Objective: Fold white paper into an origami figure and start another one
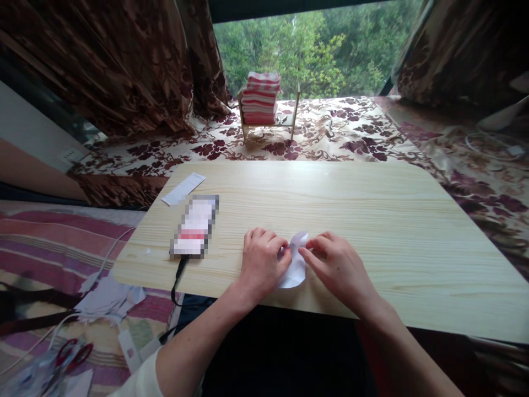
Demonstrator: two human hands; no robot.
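Note:
A small white piece of paper (296,264) with a rounded lower edge lies near the front edge of a pale wooden table (372,220). My left hand (261,263) rests on its left side, fingers curled and pinching the paper's upper part. My right hand (336,267) meets it from the right, forefinger and thumb pressed on the same upper fold. Both hands touch each other over the paper.
A phone (194,225) with a black cable (178,278) lies left of my hands, and a white paper strip (183,188) beyond it. Red-handled scissors (72,353) and paper scraps lie on the striped bedding at lower left. A stack of striped cloths (260,98) sits on a small rack by the window.

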